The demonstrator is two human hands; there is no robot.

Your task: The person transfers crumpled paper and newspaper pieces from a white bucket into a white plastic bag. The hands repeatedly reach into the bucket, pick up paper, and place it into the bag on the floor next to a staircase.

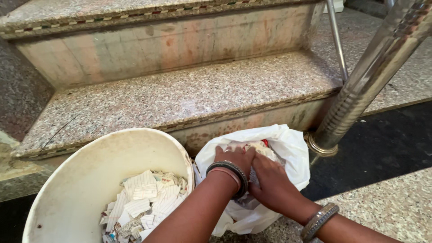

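Note:
A white plastic bag (292,153) stands open on the floor against the lowest stair step, with torn paper scraps (263,147) showing at its mouth. My left hand (234,157), with bangles on the wrist, lies on the bag's mouth with its fingers curled over the rim and the scraps. Just right of it, my right hand (272,184) reaches into the same opening. Its fingertips are hidden inside the bag under the left hand. To the left, a white round tub (85,180) leans tilted and holds several torn pieces of lined paper (144,204).
Speckled granite stair steps (180,96) rise behind the bag and tub. A shiny metal railing post (360,85) slants down to its base (321,146) right of the bag. A thinner metal rod (337,40) stands behind it. Dark floor (373,148) lies to the right.

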